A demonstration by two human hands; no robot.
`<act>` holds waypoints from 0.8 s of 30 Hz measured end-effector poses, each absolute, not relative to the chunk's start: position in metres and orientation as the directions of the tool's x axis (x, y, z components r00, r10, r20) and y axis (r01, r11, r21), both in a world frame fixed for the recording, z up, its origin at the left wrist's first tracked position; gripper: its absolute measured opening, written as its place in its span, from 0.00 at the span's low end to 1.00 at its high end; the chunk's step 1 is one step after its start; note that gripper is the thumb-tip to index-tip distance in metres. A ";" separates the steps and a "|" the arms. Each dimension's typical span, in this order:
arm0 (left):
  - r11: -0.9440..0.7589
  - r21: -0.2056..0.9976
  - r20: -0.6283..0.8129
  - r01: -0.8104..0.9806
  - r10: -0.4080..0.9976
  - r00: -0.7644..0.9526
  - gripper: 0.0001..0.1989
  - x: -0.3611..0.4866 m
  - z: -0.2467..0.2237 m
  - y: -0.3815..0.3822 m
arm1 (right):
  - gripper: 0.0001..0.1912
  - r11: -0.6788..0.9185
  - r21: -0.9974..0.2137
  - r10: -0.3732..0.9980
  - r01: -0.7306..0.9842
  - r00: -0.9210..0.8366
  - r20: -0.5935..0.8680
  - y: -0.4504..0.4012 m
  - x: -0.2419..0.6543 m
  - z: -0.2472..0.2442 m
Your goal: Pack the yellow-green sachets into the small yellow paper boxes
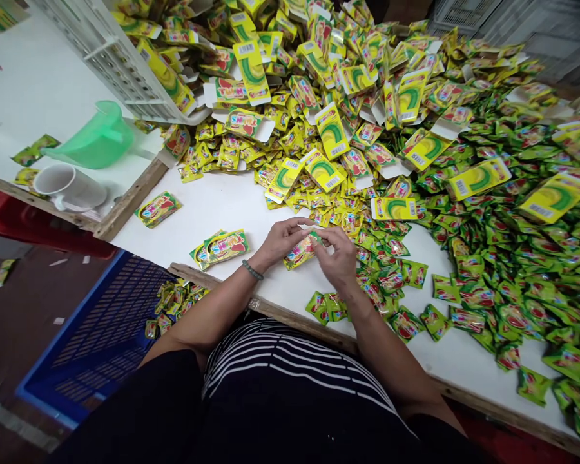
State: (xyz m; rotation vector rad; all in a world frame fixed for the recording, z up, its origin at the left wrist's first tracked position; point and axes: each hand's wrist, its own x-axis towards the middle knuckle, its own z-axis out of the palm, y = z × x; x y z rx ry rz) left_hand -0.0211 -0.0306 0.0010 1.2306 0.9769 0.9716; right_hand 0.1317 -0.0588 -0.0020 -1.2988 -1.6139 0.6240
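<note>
- White table (290, 293), wooden edge.
- Left hand (281, 243), right hand (337, 255): fingers closed on one small carton (298, 254).
- Carton near left wrist (228, 246): lettered "TWINS".
- Heaped yellow boxes (332, 132): barcodes.

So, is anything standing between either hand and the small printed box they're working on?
Nothing visible does: the left hand and right hand are both at the printed box, with bare white tabletop on its near side.
</note>
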 end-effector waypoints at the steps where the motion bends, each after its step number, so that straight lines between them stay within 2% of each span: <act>1: 0.076 0.996 -0.057 -0.056 0.958 0.279 0.23 -0.021 0.001 -0.030 | 0.12 0.320 -0.793 0.921 0.518 0.026 0.388 -0.060 0.125 -0.003; 4: 0.057 0.997 -0.067 0.047 0.973 0.222 0.23 -0.026 0.007 -0.029 | 0.15 0.339 -0.764 0.912 0.549 0.007 0.410 -0.057 0.119 -0.008; 6: 0.047 0.961 -0.099 0.274 0.979 0.179 0.19 -0.042 0.017 -0.030 | 0.16 0.322 -0.773 0.922 0.546 0.003 0.387 -0.048 0.133 -0.013; 7: 0.043 0.904 -0.119 0.426 0.981 0.154 0.17 -0.054 0.023 -0.030 | 0.17 0.299 -0.760 0.923 0.577 0.027 0.384 -0.042 0.144 -0.015; 9: 0.042 0.691 -0.154 0.721 0.984 0.091 0.12 -0.083 0.040 -0.032 | 0.20 0.225 -0.678 0.910 0.700 0.097 0.402 -0.029 0.170 -0.019; 11: 0.084 0.424 -0.163 0.902 0.986 -0.015 0.11 -0.109 0.059 -0.034 | 0.24 0.159 -0.574 0.918 0.803 0.095 0.386 -0.020 0.192 -0.023; 13: 0.145 0.195 -0.063 0.970 0.989 -0.135 0.13 -0.120 0.074 -0.037 | 0.25 0.132 -0.481 0.948 0.867 0.032 0.317 -0.015 0.203 -0.025; 15: 0.145 0.104 0.053 0.984 0.987 -0.151 0.15 -0.108 0.082 -0.044 | 0.24 0.137 -0.411 0.970 0.901 -0.038 0.241 -0.015 0.205 -0.024; 17: 0.010 0.142 0.021 0.990 1.000 -0.013 0.15 -0.076 0.079 -0.057 | 0.20 0.146 -0.365 0.978 0.919 -0.079 0.192 -0.017 0.202 -0.022; 20: -0.280 0.298 -0.266 0.912 0.894 0.361 0.14 -0.015 0.058 -0.085 | 0.13 0.165 -0.360 0.981 0.918 -0.116 0.155 -0.023 0.201 -0.019; 22: -0.356 0.344 -0.361 0.869 0.804 0.472 0.17 0.016 0.041 -0.100 | 0.11 0.166 -0.410 0.984 0.897 -0.126 0.122 -0.027 0.203 -0.018; 24: -0.352 0.401 -0.398 0.846 0.764 0.507 0.14 0.030 0.028 -0.106 | 0.14 0.151 -0.471 0.988 0.869 -0.127 0.082 -0.030 0.205 -0.019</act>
